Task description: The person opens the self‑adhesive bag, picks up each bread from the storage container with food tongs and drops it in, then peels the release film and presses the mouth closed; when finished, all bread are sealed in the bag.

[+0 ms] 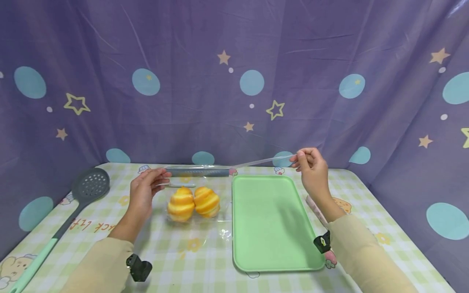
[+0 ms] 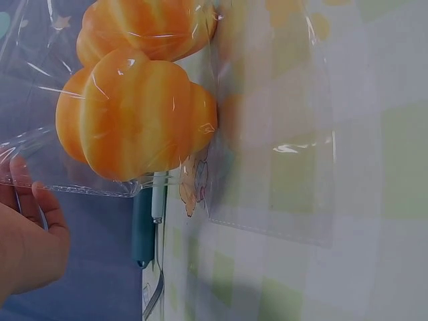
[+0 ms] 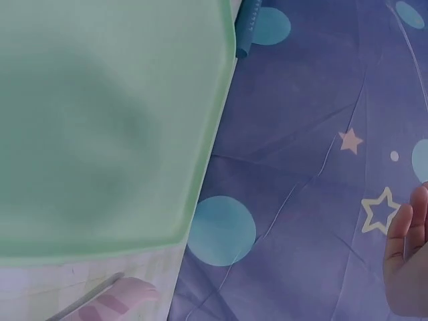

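Observation:
Two yellow-orange croissant-shaped breads sit side by side in a clear plastic bag, over the left half of the table. My left hand pinches the bag's far left corner between thumb and fingers. With thumb and forefinger, my right hand pinches a thin clear strip, drawn taut from the bag's far edge, above the tray's far right corner. In the left wrist view the ribbed breads show through the film. Only the fingers' edge of the right hand shows in the right wrist view.
A pale green tray lies right of the bag. A grey slotted turner with a mint handle lies at far left. Behind the bag are a dark blue-grey bar and a pale-handled utensil. A pinkish-handled utensil lies beside the tray.

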A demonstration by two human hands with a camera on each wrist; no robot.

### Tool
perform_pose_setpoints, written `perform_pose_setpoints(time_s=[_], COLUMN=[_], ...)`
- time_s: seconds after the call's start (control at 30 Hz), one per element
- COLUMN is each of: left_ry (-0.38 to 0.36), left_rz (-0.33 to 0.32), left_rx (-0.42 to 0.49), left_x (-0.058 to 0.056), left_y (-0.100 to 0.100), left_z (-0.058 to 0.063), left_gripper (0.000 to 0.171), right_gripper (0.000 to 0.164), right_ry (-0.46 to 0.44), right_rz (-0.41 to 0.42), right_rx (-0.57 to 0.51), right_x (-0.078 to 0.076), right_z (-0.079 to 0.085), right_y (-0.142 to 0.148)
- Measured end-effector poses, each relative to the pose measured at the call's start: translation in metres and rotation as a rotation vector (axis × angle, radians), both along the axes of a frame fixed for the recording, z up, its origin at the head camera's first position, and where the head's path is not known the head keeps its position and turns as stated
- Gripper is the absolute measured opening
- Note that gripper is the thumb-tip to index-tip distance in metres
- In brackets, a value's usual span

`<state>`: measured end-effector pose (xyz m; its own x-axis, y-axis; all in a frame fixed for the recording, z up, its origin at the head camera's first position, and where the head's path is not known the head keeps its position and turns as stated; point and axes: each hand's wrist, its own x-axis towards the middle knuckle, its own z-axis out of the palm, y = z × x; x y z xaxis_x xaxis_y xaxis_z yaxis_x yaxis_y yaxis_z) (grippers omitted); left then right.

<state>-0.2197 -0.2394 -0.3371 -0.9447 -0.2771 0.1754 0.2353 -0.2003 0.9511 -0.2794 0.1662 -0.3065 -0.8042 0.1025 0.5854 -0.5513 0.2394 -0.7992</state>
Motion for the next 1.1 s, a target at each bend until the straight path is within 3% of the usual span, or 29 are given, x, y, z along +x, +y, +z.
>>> perform_pose_setpoints(time_s=[0.37, 0.67, 0.9, 1.0, 1.1], left_ry=[-0.014, -0.004, -0.025, -0.038, -0.039], left_rz=[0.005, -0.008, 0.011, 0.024, 0.022], left_rx=[0.005, 0.015, 0.041, 0.053, 0.047], left_x=[0.0, -0.002, -0.003, -0.003, -0.004], left_y=[0.001, 0.002, 0.002, 0.001, 0.0], left_z=[0.0, -0.001, -0.001, -0.001, 0.0], left_gripper=[0.032, 0.028, 0.029, 0.03, 0.029], right_gripper=[0.016, 0.017, 0.011, 0.012, 0.01], right_ry=[-0.016, 0.005, 0.031, 0.013, -0.02], right_rz=[-0.076, -0.106, -0.169, -0.148, -0.069], right_rx=[-0.133, -0.178, -0.377, -0.378, -0.33], right_x=[-0.006, -0.009, -0.013, -0.012, -0.009], right_z=[0.002, 0.009, 0.015, 0.015, 0.015], right_y=[0.006, 0.001, -0.004, -0.005, -0.007])
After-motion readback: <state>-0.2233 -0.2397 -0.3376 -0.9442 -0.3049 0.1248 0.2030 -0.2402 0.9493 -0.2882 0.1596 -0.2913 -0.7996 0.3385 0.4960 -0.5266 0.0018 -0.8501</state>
